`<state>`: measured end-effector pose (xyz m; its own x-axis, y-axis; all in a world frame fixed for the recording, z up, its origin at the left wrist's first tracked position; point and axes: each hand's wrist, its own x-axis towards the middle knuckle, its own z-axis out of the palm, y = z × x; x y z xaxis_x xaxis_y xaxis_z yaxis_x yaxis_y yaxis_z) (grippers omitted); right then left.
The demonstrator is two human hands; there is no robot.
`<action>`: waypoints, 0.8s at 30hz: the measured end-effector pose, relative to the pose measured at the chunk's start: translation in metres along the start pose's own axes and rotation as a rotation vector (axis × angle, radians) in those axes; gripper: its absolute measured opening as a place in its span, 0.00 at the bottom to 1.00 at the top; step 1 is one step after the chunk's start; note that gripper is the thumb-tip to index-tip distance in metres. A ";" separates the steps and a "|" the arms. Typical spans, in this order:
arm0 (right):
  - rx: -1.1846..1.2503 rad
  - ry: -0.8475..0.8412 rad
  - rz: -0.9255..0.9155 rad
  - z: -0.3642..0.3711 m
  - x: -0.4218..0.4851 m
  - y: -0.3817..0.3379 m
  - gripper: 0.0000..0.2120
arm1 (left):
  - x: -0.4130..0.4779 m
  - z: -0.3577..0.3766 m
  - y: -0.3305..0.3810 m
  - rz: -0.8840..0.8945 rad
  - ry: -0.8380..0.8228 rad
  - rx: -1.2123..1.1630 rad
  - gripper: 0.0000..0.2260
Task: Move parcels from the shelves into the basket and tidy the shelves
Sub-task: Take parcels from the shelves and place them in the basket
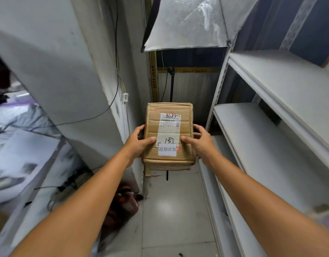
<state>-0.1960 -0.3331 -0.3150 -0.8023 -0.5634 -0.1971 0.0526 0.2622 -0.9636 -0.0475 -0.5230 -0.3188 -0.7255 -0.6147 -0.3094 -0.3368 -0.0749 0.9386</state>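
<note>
A cardboard parcel [168,138] with white labels is in the middle, above the floor. The left hand [139,143] grips its side at 9 o'clock and the right hand [200,141] at 3 o'clock, with both thumbs on its top face. White shelves [271,127] stand at 3 o'clock.

Showing brown on the cardboard parcel [186,115], white with black writing on its shipping label [170,127], white across the shelves [261,145], silver inside the softbox [187,21].
</note>
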 end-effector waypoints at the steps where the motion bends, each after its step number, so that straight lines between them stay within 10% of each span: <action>1: -0.004 -0.011 0.004 0.004 -0.013 0.004 0.36 | -0.014 -0.003 -0.010 -0.013 0.014 -0.004 0.36; 24: -0.165 -0.508 -0.061 0.120 -0.230 0.036 0.34 | -0.333 -0.076 -0.138 -0.133 0.504 -0.179 0.35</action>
<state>0.0616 -0.2880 -0.3258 -0.4103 -0.8787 -0.2439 -0.1116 0.3139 -0.9429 0.2865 -0.3680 -0.3339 -0.2921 -0.8873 -0.3570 -0.2665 -0.2830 0.9214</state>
